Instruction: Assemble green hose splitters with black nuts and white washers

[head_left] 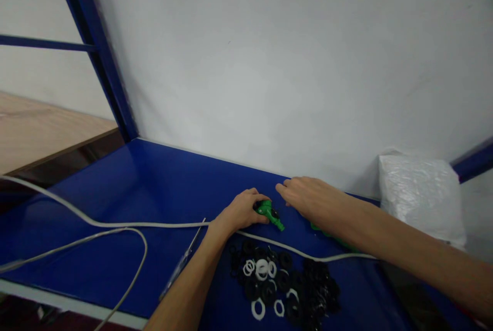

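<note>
My left hand (pixel 242 212) is closed around a small green plastic fitting (pixel 270 213) that lies on the blue tabletop (pixel 146 192) near the white back wall. My right hand (pixel 308 195) hovers just right of the fitting, fingers curled and pointing left toward it; whether it holds anything is hidden. More green parts (pixel 331 236) show under my right forearm. In front of my hands lies a heap of black rings (pixel 308 285) mixed with several white rings (pixel 262 269).
A white cable (pixel 115 225) loops across the tabletop from the left and runs under my arms. A slim pen-like tool (pixel 181 264) lies by my left forearm. A white plastic bag (pixel 419 197) sits at the back right. A blue frame post (pixel 100 54) rises at left.
</note>
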### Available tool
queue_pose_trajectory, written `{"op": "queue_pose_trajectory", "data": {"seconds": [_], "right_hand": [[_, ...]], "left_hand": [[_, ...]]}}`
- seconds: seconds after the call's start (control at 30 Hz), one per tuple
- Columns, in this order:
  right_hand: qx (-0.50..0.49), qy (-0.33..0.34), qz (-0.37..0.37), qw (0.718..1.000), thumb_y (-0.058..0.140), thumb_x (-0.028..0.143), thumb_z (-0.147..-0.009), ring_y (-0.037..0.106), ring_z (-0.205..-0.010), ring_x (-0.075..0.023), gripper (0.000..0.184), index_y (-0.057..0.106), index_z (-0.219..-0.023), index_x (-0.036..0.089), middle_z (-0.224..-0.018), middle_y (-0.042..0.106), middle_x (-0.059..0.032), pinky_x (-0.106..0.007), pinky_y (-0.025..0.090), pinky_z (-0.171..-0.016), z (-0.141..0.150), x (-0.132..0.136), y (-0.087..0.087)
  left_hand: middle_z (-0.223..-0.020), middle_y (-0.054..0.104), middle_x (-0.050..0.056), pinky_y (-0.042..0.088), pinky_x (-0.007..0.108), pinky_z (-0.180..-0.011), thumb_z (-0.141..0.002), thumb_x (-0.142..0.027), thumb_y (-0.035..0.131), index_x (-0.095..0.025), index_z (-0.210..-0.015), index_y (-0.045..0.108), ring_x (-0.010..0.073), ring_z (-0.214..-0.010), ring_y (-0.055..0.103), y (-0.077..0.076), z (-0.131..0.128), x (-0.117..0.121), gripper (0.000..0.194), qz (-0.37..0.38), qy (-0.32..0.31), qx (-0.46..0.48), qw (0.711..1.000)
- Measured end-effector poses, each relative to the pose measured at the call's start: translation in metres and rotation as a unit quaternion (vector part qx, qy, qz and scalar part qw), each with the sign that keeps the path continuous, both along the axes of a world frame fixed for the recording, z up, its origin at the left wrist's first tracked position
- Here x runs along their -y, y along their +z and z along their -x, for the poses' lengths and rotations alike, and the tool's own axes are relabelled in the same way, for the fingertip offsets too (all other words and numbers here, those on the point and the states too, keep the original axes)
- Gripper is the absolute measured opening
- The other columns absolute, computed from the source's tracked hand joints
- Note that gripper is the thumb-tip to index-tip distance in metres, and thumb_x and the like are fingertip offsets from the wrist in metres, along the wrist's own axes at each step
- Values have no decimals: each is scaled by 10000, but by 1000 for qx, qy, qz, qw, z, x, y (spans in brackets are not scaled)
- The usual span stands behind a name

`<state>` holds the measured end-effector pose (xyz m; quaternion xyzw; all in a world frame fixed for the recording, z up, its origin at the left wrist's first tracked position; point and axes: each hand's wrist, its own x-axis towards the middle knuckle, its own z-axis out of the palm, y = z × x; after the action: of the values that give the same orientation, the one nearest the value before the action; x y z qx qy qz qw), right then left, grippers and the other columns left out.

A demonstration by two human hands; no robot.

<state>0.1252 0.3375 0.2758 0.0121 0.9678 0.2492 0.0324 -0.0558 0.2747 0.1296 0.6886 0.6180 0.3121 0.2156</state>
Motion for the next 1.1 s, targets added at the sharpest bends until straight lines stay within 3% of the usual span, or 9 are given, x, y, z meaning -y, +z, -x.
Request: {"op": "queue_pose_trajectory", "data": {"seconds": [0.17,0.3,0.4,0.47,0.57,0.67,0.77,0.93,1.1], "right_hand": [[9,-37,15,999,642,18,-867,655,-644,-209,169,646,-823,182,-767,717,-62,-328,381,-568,-2,-1,2],[9,-49,53,997,547,51,-926,650,-692,-214,149,645,-978,151,-821,707,-86,-325,390,-609,-23,-8,6],[-35,-111,132,984,471,59,-939,639,-687,-201,220,600,-1095,145,-828,693,-82,-310,420,-621,-52,-7,0],[-85,-159,227,957,402,152,-1004,627,-641,-189,191,588,-978,182,-774,680,-62,-305,452,-608,-75,4,-14],[-149,-256,380,876,469,338,-1028,673,-661,-191,219,611,-901,231,-760,702,-22,-302,527,-610,-108,32,-48],[-226,-295,423,827,568,366,-978,700,-687,-211,179,684,-995,231,-780,707,-30,-325,581,-635,-128,61,-83],[-250,-275,415,830,579,274,-950,725,-772,-228,210,717,-1096,213,-880,721,-70,-338,601,-686,-129,76,-100],[-243,-241,409,846,545,173,-939,682,-634,-161,255,750,-1089,185,-899,703,-74,-263,557,-574,-122,71,-104],[-242,-194,395,865,543,132,-939,733,-735,-159,269,778,-1066,166,-943,727,-87,-233,579,-652,-123,63,-110]], "left_hand": [[-1118,668,55,501,353,-978,-749,-394,830,-250,-1263,725,247,-1053,638,2,1,0,544,3,-9,3,1000],[-1143,664,76,503,375,-990,-782,-376,798,-220,-1293,703,244,-1039,645,4,0,1,542,3,-10,1,1000],[-1226,656,90,477,394,-1040,-791,-402,797,-219,-1324,678,254,-1121,631,3,0,-1,576,-3,-25,5,1000],[-1262,648,98,469,396,-1050,-786,-420,805,-217,-1345,664,263,-1157,621,2,0,-2,611,1,-27,7,1000],[-1261,645,102,462,388,-1051,-780,-414,813,-196,-1372,645,270,-1171,611,3,0,-2,652,7,-33,0,999],[-1242,643,81,473,360,-1024,-782,-397,809,-214,-1384,633,248,-1123,621,5,0,0,654,9,-38,-4,999],[-1245,636,80,476,353,-1007,-784,-384,803,-222,-1389,628,234,-1084,625,7,-1,0,649,13,-32,-3,999],[-1238,634,89,478,356,-987,-790,-379,792,-203,-1389,629,236,-1076,620,10,-1,0,645,24,-37,-1,999],[-1253,636,84,471,349,-998,-798,-387,781,-214,-1399,624,239,-1099,617,9,0,0,644,24,-38,-5,999]]}}
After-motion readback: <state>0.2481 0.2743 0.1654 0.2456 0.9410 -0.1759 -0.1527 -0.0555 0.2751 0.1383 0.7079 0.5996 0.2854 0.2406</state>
